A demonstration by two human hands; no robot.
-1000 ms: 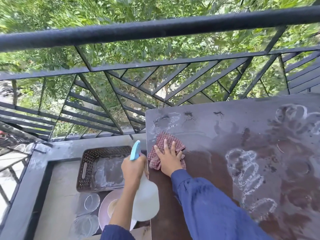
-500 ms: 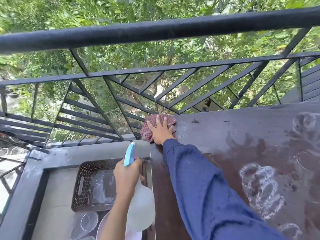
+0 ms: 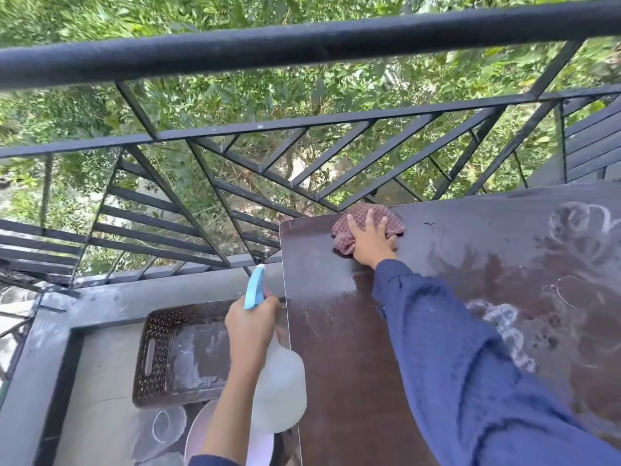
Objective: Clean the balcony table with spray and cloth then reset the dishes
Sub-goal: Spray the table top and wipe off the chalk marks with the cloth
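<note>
One cloth (image 3: 392, 223), pressed onto bench (image 3: 336, 348) under flat, spread right hand (image 3: 371, 243) for wiping; spray bottle (image 3: 279, 391) gripped ready in left hand (image 3: 250, 327).

A black metal balcony railing (image 3: 302, 45) with slanted bars fronts dense green foliage (image 3: 100, 15), above a grey concrete ledge (image 3: 134, 295) and a brown perforated plastic tray (image 3: 158, 358).

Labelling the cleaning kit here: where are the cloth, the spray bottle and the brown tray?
cloth (image 3: 342, 243), head view, checked fabric at its lower-left edge
spray bottle (image 3: 282, 395), head view, translucent body
tray (image 3: 158, 388), head view, perforated left wall
</note>
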